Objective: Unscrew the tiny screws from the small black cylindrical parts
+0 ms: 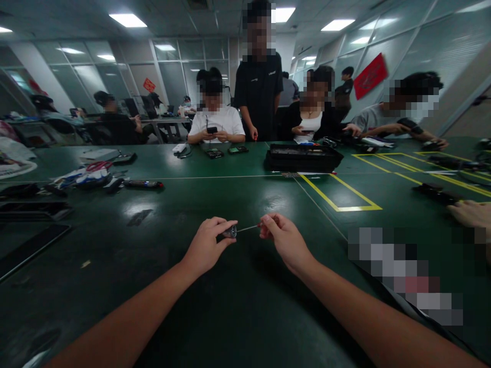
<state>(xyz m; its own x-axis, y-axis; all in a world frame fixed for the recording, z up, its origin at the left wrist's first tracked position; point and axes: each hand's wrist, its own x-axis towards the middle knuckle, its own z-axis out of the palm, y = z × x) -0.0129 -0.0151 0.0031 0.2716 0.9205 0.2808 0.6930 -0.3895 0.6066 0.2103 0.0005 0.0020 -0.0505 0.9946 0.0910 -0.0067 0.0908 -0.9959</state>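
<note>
My left hand (pixel 209 243) pinches a small dark cylinder (pixel 230 232) between thumb and fingers. Its round, shiny end faces right and looks like the head of a small flashlight, though I cannot be sure of its kind. My right hand (pixel 282 237) is closed on a thin metal rod (pixel 248 228), like a screwdriver shaft. The fingers hide the rod's right end. Its left end points at the cylinder's round face; whether it touches or enters it, I cannot tell. Both hands are above the green tabletop (pixel 230 306).
A black open case (pixel 303 157) stands across the table. To the left lie a dark pen-like tool (pixel 143 184), gloves (pixel 90 176) and a black tray (pixel 34 209). Yellow tape (pixel 358 208) marks the right side. People sit opposite; another person's hand (pixel 470 212) is at right.
</note>
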